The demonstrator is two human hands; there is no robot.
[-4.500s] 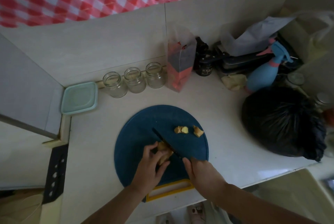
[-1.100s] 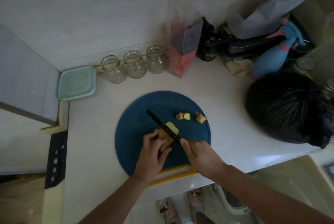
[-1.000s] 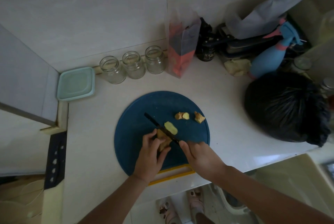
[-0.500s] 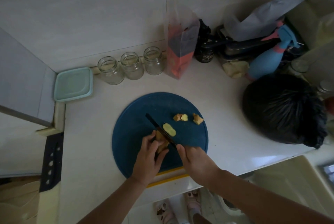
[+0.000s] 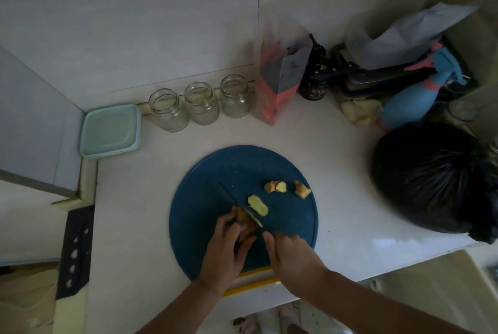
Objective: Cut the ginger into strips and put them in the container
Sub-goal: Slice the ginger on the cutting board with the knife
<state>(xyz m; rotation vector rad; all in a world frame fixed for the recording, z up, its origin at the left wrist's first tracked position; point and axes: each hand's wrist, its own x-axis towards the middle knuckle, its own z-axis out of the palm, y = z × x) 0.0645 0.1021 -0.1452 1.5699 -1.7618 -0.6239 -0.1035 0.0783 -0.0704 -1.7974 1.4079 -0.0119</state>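
Note:
On the round blue cutting board (image 5: 204, 204), my left hand (image 5: 225, 253) pins a brown piece of ginger (image 5: 244, 223) against the surface. My right hand (image 5: 292, 258) grips the handle of a dark knife (image 5: 239, 207); its blade lies across the ginger and points up-left. A pale cut slice (image 5: 258, 205) lies just right of the blade. Two ginger offcuts (image 5: 275, 187) (image 5: 301, 189) rest further back on the board. The light green lidded container (image 5: 110, 131) sits at the back left corner of the counter.
Three open glass jars (image 5: 200, 103) line the back wall. A red and clear bag (image 5: 280, 83) stands beside them. A blue spray bottle (image 5: 415, 102), dark kitchenware and a black plastic bag (image 5: 436, 177) crowd the right. The counter edge runs just below the board.
A pale slice has come off the ginger and lies right of the blade. The knife has come back onto the remaining piece, which my left hand still holds. The camera has shifted slightly.

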